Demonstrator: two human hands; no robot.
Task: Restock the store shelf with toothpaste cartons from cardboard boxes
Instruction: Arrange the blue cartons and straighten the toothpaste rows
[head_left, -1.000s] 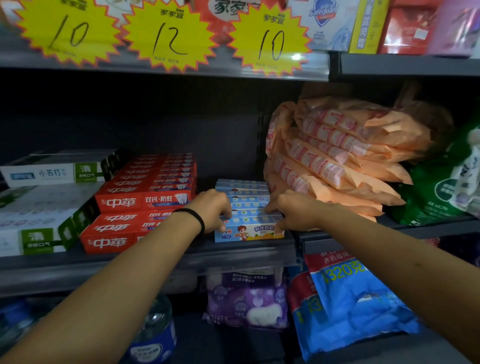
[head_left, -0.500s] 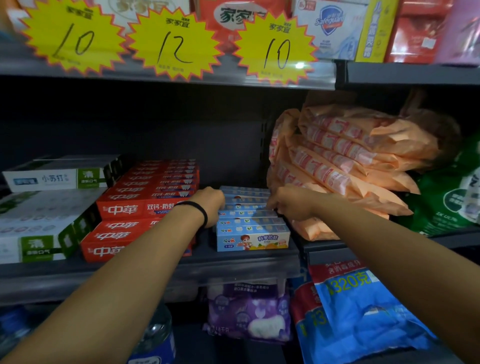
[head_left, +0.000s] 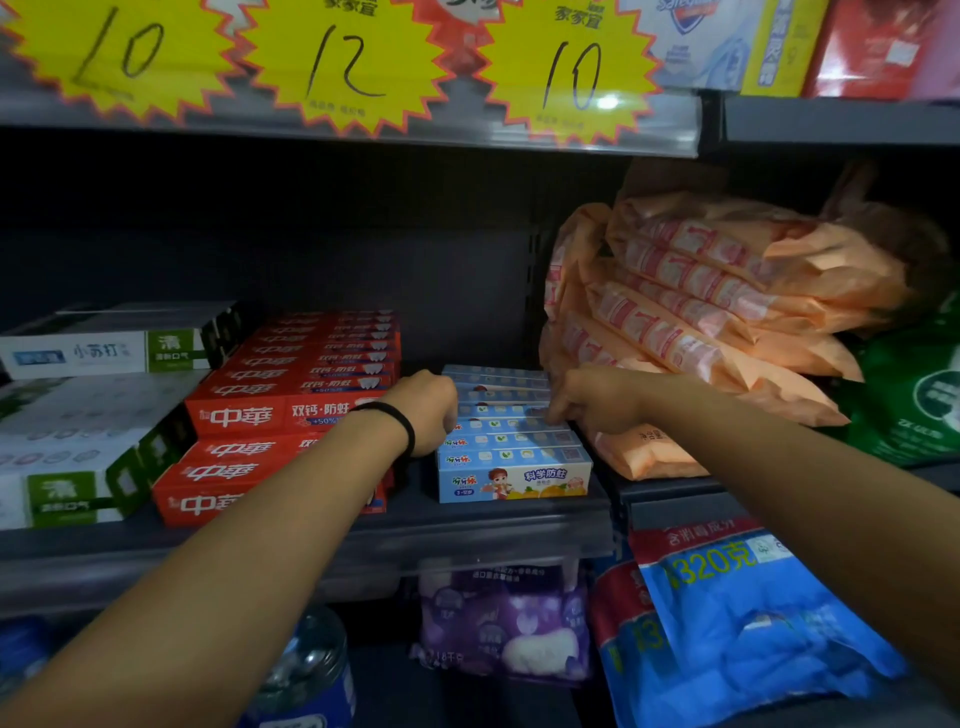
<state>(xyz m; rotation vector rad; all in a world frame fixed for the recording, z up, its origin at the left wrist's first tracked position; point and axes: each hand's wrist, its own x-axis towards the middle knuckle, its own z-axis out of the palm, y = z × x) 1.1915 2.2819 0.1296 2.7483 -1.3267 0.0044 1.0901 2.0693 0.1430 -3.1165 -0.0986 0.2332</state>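
Both hands have been moved deeper along the row of blue children's toothpaste cartons (head_left: 511, 441) on the shelf (head_left: 467, 535), apparently squaring it. The left hand (head_left: 428, 410) is curled against the row's left side; the right hand (head_left: 597, 400) has fingers bent onto the tops. Each carton's long axis runs left-right, printed faces forward.

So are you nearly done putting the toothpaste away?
Partly. Red cartons are stacked two high, and a single layer of blue cartons stands beside them. Both hands, left and right, are at the blue row. Space remains above it. No cardboard boxes in view.
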